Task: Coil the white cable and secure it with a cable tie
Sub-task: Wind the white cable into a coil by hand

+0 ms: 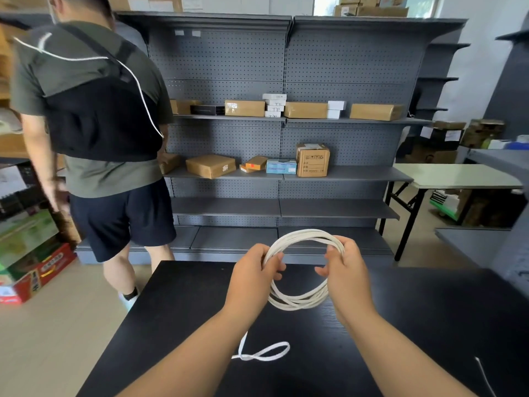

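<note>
Across the far side of the room stands a tall grey metal pegboard shelving unit (286, 67), its middle shelves carrying brown cardboard parcels (244, 108) and small white boxes (274, 104). At the far left another person in an olive shirt and dark shorts (94, 116) faces the shelves. Nearer, filling the lower part of the view, lies a matte black rectangular tabletop (171, 310). Above its far edge both bare hands hold up a round coil of white cable (300, 300), several loops thick. The left hand (254, 273) grips the coil's left side, fingers curled around the strands with the thumb pressing against them. The right hand (347, 270) holds the right side, its fingers hooked over the bundle, thumb and forefinger reaching into the ring. On the tabletop near the wrists lies a loose white strip bent into a small loop (264, 352); whether it is the cable's tail or a tie cannot be told. A thin white strand (485, 376) lies at the near right corner.
</note>
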The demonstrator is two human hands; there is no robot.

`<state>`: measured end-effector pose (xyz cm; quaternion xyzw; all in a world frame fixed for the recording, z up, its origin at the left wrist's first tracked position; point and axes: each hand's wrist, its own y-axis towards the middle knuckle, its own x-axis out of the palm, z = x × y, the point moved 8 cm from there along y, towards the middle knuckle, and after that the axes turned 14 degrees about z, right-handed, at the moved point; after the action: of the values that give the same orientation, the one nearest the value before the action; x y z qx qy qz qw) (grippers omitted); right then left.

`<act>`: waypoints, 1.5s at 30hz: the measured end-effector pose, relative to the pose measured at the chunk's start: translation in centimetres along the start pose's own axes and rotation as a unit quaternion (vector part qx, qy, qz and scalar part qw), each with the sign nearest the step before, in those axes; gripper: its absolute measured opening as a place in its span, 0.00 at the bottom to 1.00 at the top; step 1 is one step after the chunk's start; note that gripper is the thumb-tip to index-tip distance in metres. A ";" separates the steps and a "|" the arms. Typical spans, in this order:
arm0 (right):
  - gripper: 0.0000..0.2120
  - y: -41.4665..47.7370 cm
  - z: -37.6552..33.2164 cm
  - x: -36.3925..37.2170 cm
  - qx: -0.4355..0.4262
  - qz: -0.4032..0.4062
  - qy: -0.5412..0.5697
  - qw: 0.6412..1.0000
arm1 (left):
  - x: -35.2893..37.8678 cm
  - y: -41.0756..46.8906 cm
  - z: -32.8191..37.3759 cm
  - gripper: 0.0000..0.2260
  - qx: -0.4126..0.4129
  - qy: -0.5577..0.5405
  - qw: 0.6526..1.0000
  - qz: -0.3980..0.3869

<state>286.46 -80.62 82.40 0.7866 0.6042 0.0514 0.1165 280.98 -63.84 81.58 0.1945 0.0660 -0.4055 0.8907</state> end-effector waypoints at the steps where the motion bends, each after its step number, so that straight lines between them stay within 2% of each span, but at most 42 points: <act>1: 0.07 0.1 0.0 0.1 0.001 -0.014 -0.014 1.000 | -0.1 0.0 0.0 0.07 0.007 0.009 1.000 -0.003; 3: 0.07 0.3 0.0 0.4 -0.012 -0.045 -0.058 0.997 | -0.4 0.3 0.1 0.07 0.029 0.038 0.999 -0.011; 6: 0.09 0.9 -0.3 0.9 -0.078 -0.083 -0.130 0.985 | -0.6 0.8 0.7 0.08 0.081 0.106 0.991 -0.025; 9: 0.16 0.9 -1.5 1.7 -0.173 -0.127 -0.205 0.955 | -0.4 1.2 1.4 0.09 0.129 0.165 0.977 -0.046; 12: 0.14 0.0 -1.8 3.2 -0.241 -0.185 -0.271 0.913 | 0.1 1.5 1.8 0.10 0.188 0.238 0.951 -0.056; 14: 0.11 -0.3 -1.4 3.5 -0.250 -0.193 -0.293 0.902 | 0.2 1.6 1.8 0.11 0.212 0.269 0.938 -0.051; 16: 0.09 -0.3 -1.4 3.4 -0.253 -0.184 -0.279 0.908 | 0.2 1.5 1.4 0.10 0.196 0.250 0.946 -0.059; 19: 0.07 -0.1 -1.6 3.3 -0.250 -0.171 -0.244 0.921 | 0.1 1.7 0.1 0.04 0.107 0.168 0.977 -0.074; 22: 0.06 0.6 -1.4 2.8 -0.206 -0.143 -0.205 0.946 | 0.0 1.8 -1.4 0.03 0.031 0.124 0.987 -0.097; 25: 0.06 1.4 -0.7 2.0 -0.111 -0.106 -0.134 0.979 | -0.3 1.9 -2.4 0.05 -0.001 0.097 0.991 -0.092; 27: 0.07 1.6 -0.3 1.9 -0.055 -0.090 -0.092 0.990 | -0.5 2.0 -2.7 0.06 -0.036 0.039 0.996 -0.075; 31: 0.07 1.1 0.8 2.4 0.040 -0.069 -0.009 0.997 | -0.6 1.8 -1.8 0.07 -0.081 -0.063 0.994 -0.043; 34: 0.06 0.6 2.3 3.0 0.110 -0.072 0.037 0.991 | -0.8 1.8 -1.4 0.06 -0.089 -0.086 0.992 -0.026; 36: 0.07 0.2 2.8 3.3 0.125 -0.080 0.035 0.988 | -0.9 1.7 -1.4 0.06 -0.084 -0.074 0.994 -0.017; 38: 0.07 0.1 2.7 3.2 0.093 -0.095 -0.018 0.991 | -1.0 1.5 -1.3 0.07 -0.071 -0.052 0.996 -0.014; 41: 0.05 0.2 1.4 3.0 -0.031 -0.122 -0.142 0.982 | -1.3 1.4 -0.9 0.08 -0.040 -0.005 0.999 -0.018; 45: 0.14 -0.2 -0.2 3.5 -0.167 -0.141 -0.216 0.952 | -0.6 0.9 0.2 0.09 0.054 0.121 0.990 -0.057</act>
<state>287.11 -77.19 82.32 0.6548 0.6525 -0.0366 0.3796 281.26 -62.96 82.18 0.2856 0.1623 -0.4323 0.8398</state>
